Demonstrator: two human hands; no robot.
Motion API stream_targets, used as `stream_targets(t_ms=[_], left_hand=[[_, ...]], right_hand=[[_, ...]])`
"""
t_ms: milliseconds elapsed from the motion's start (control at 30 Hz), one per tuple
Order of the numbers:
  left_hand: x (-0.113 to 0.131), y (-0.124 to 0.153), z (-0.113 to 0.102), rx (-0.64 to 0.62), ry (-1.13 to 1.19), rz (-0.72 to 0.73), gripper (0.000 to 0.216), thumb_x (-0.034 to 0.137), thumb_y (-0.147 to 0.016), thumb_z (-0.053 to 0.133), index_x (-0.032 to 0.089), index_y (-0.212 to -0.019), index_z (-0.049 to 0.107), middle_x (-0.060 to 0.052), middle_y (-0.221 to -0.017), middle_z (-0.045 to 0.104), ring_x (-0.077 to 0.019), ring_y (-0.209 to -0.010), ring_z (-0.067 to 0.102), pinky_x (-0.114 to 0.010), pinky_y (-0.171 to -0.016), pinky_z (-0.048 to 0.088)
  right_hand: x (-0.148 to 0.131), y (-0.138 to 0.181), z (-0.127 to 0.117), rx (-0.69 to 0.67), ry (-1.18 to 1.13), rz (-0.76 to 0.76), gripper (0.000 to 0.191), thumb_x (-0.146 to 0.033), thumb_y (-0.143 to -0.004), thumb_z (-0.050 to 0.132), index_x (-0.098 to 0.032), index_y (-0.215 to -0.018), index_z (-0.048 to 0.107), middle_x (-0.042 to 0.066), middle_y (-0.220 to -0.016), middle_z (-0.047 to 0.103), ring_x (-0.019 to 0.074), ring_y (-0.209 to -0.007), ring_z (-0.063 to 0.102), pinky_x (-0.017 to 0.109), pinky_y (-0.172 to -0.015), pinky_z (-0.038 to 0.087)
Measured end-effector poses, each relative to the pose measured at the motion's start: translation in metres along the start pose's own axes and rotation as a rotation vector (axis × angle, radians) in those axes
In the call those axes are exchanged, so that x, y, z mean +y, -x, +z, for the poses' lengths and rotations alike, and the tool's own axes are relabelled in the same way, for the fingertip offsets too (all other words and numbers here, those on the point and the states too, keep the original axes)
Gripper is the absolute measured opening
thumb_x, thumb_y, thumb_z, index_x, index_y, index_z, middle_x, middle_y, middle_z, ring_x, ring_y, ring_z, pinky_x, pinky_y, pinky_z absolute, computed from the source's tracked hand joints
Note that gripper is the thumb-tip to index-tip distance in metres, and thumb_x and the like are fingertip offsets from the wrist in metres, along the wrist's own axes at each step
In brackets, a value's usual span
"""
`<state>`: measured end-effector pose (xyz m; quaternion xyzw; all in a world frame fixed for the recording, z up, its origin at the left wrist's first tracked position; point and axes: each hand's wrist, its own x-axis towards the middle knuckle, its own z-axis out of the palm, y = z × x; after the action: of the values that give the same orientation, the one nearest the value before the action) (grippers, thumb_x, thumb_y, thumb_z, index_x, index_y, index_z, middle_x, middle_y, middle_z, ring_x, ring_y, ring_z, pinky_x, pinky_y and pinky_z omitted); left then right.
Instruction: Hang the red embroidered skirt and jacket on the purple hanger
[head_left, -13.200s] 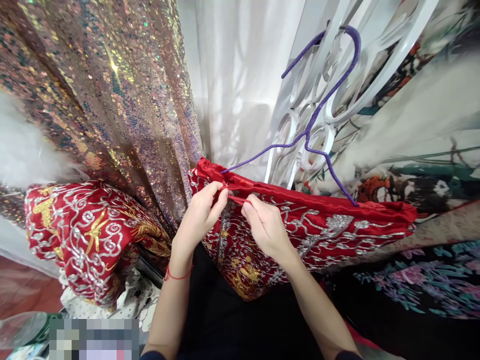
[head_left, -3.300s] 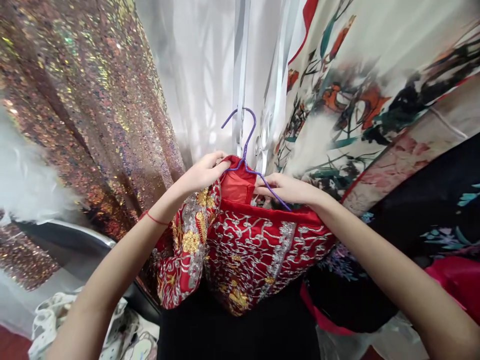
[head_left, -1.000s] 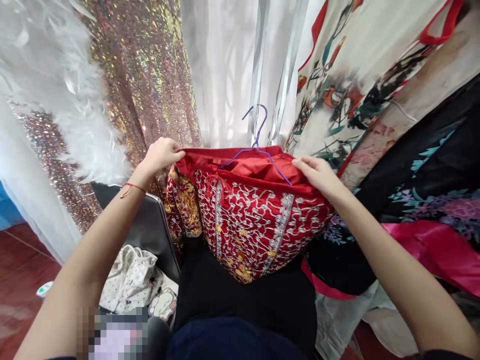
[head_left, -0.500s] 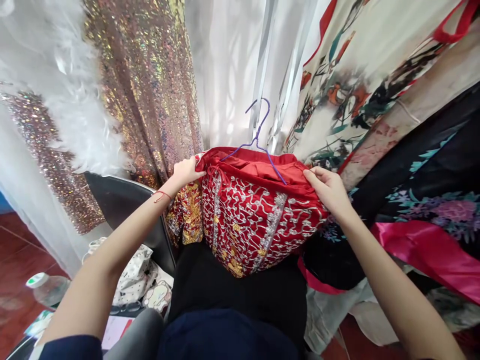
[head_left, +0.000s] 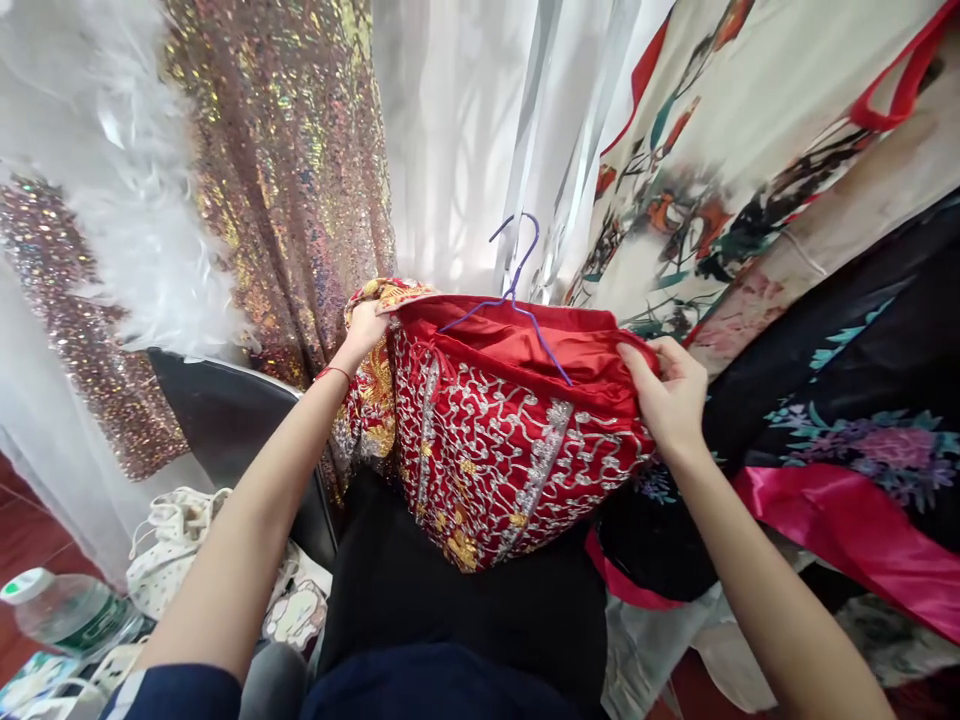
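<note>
A red garment (head_left: pixel 495 440) with silver and gold embroidery hangs between my hands over my lap. A purple wire hanger (head_left: pixel 517 290) sits inside its open top, hook upward. My left hand (head_left: pixel 365 328) is closed on the garment's left top edge, beside a gold-embroidered fold. My right hand (head_left: pixel 670 395) is closed on the right top edge, fingers curled over the red lining.
A sequined gold curtain (head_left: pixel 285 170) and white feathery fabric (head_left: pixel 112 200) hang at left, a white sheer curtain (head_left: pixel 450 130) behind. Floral printed robes (head_left: pixel 750 180) and a dark flowered garment (head_left: pixel 862 400) hang at right. A black chair (head_left: pixel 225 420), a white bag (head_left: pixel 172 550) and a plastic bottle (head_left: pixel 67 610) sit lower left.
Both hands have stayed on the garment's top edge; the left one lifted a gold-embroidered fold higher, and the right one shifted slightly down and right. The view tilted down a little.
</note>
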<state>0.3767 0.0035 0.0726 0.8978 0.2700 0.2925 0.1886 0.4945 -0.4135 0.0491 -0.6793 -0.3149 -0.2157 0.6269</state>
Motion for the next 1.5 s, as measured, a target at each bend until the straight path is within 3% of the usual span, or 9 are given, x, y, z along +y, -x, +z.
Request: stream_targets(t_ms=[200,300,433,533,733,900,1200,1367,1500], left_hand=[[-0.01,0.02,-0.023,-0.351,-0.166,0.019,0.019,0.037,-0.057,0.07,0.02,-0.055,0.062,-0.002,-0.056,0.063,-0.0173,-0.06,0.057,-0.025,-0.061,0.044],[0.001,0.022,-0.056,-0.384,-0.239,0.03,0.029,0.037,-0.057,0.068,0.021,-0.042,0.049,0.001,-0.045,0.048,-0.0148,-0.051,0.047,-0.027,-0.054,0.036],[0.039,0.03,-0.102,-0.222,-0.243,0.214,0.033,0.035,-0.071,0.054,0.02,-0.043,0.043,0.001,-0.046,0.034,-0.0123,-0.051,0.037,-0.029,-0.054,0.027],[0.071,0.054,-0.111,-0.236,-0.319,0.291,0.028,0.033,-0.072,0.055,0.019,-0.049,0.049,0.0,-0.049,0.038,-0.0124,-0.051,0.038,-0.029,-0.054,0.028],[0.108,0.144,-0.071,-0.431,-0.598,0.318,0.017,0.033,-0.074,0.062,0.019,-0.065,0.067,-0.006,-0.054,0.055,-0.0224,-0.061,0.06,-0.032,-0.056,0.04],[0.14,0.191,-0.035,-0.25,-0.61,0.365,0.027,0.029,-0.086,0.048,0.017,-0.077,0.071,-0.014,-0.07,0.068,-0.0278,-0.07,0.067,-0.036,-0.059,0.042],[0.189,0.163,0.06,-0.064,-0.03,0.777,0.046,0.052,-0.096,0.057,0.019,-0.128,0.057,-0.004,-0.076,0.072,-0.0172,-0.068,0.067,-0.027,-0.056,0.032],[0.203,0.141,0.1,-0.067,0.079,0.736,0.031,0.047,-0.097,0.057,0.02,-0.107,0.067,-0.005,-0.077,0.074,-0.0192,-0.072,0.069,-0.026,-0.062,0.039],[0.221,0.115,0.125,-0.029,0.175,0.589,0.033,0.043,-0.099,0.055,0.018,-0.115,0.068,-0.011,-0.083,0.076,-0.0251,-0.08,0.072,-0.029,-0.071,0.046]], right_hand=[[0.01,0.012,-0.008,-0.201,-0.108,0.231,0.037,-0.052,-0.071,0.079,-0.024,-0.068,0.055,-0.003,-0.066,0.057,0.0152,-0.059,0.05,0.029,-0.056,0.042],[-0.003,0.011,-0.015,0.028,0.012,0.077,0.03,-0.049,-0.077,0.075,-0.024,-0.072,0.059,-0.001,-0.07,0.058,0.0162,-0.062,0.051,0.031,-0.061,0.043],[-0.031,0.001,-0.032,0.338,0.121,-0.127,0.025,-0.042,-0.082,0.071,-0.027,-0.071,0.055,0.003,-0.072,0.056,0.0204,-0.068,0.052,0.037,-0.068,0.041],[-0.048,0.009,-0.045,0.375,0.245,-0.182,0.027,-0.046,-0.088,0.065,-0.029,-0.074,0.051,0.005,-0.073,0.053,0.0227,-0.068,0.051,0.039,-0.068,0.038],[-0.037,0.07,-0.029,-0.031,0.668,-0.3,0.026,-0.043,-0.094,0.049,-0.024,-0.077,0.054,0.005,-0.069,0.061,0.0201,-0.061,0.054,0.033,-0.059,0.032],[-0.027,0.077,-0.022,0.046,0.615,-0.205,0.022,-0.041,-0.095,0.05,-0.024,-0.083,0.056,0.005,-0.075,0.067,0.0202,-0.065,0.059,0.031,-0.061,0.037],[-0.015,0.096,-0.034,0.085,0.406,0.023,0.025,-0.048,-0.094,0.053,-0.026,-0.082,0.056,-0.001,-0.067,0.06,0.0181,-0.059,0.054,0.029,-0.062,0.042],[-0.022,0.086,-0.04,0.141,0.405,0.011,0.026,-0.045,-0.094,0.052,-0.025,-0.078,0.055,0.0,-0.066,0.06,0.0166,-0.057,0.053,0.029,-0.06,0.042],[-0.051,0.059,-0.043,0.24,0.411,-0.05,0.026,-0.047,-0.093,0.054,-0.025,-0.078,0.054,0.0,-0.065,0.057,0.0156,-0.055,0.051,0.028,-0.056,0.042]])
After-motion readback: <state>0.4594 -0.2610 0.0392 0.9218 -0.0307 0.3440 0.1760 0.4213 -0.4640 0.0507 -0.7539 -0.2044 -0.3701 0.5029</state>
